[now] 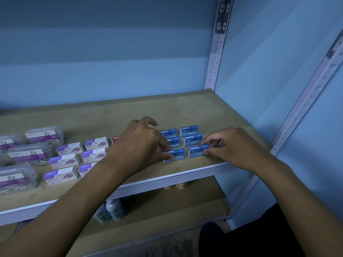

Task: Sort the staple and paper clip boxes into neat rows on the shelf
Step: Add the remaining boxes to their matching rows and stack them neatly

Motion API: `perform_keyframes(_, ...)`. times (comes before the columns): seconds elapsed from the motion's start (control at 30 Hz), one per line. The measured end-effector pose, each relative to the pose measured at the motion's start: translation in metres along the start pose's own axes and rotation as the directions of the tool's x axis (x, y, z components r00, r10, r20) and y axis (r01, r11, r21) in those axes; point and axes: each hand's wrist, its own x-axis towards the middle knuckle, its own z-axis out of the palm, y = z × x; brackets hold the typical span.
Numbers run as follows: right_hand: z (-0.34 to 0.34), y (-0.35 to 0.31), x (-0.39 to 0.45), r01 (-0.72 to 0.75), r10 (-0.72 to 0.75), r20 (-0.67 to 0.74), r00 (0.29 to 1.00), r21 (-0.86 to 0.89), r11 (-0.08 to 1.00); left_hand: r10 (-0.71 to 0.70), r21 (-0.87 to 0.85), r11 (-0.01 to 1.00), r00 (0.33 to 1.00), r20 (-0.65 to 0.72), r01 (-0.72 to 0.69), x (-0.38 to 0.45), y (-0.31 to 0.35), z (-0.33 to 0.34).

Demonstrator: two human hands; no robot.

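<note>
left hand (pixel 143 145): pinching near-left blue staple box (pixel 175 155)
right hand (pixel 228 145): pinching near-right blue box (pixel 197 151)
handling: probably light, stiff; grab short ends

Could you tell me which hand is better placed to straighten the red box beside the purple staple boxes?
Left, probably. The left hand lies right over the red box; the right hand pinches a blue box farther right.

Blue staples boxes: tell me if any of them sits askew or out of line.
The front-left blue box, held by the left hand, sits slightly rotated, its near-left corner swung toward the shelf edge. The front-right blue box, pinched by the right hand, looks square with the two behind it.
</note>
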Motion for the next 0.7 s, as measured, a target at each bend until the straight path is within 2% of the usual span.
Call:
perform_keyframes(0.57, 0.001, -0.001, 0.001, 0.015, -0.015, 0.012, 1.000, -0.002, 1.000, 0.026, -0.050, 0.998, 0.997, -0.067, -0.029, 0.001, 0.006, 0.007)
perform_keyframes(0.7, -0.008, 0.007, 0.002, -0.019, 0.027, -0.072, 0.997, 0.110, 0.994, -0.013, -0.070, 0.998, 0.981, -0.196, 0.000, 0.002, -0.001, 0.001)
